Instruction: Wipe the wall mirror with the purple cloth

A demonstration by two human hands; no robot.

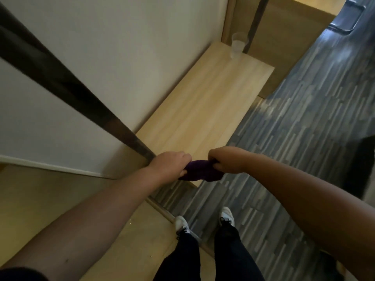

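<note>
The purple cloth (197, 171) is bunched between my two hands, just over the near end of a low wooden shelf. My left hand (169, 166) grips its left end and my right hand (225, 160) grips its right end, both with fingers closed. The wall mirror's dark frame (60, 78) runs diagonally from the upper left down to my left hand. Its glass (30, 122) lies to the left of that frame and reflects a pale wall. The cloth is not touching the glass.
A light wooden shelf (203, 102) runs along the white wall (121, 47), with a clear plastic cup (238, 46) at its far end. Blue-grey striped carpet (304, 138) covers the floor on the right. My white shoes (226, 217) stand below. A dark object (363, 165) sits at the right edge.
</note>
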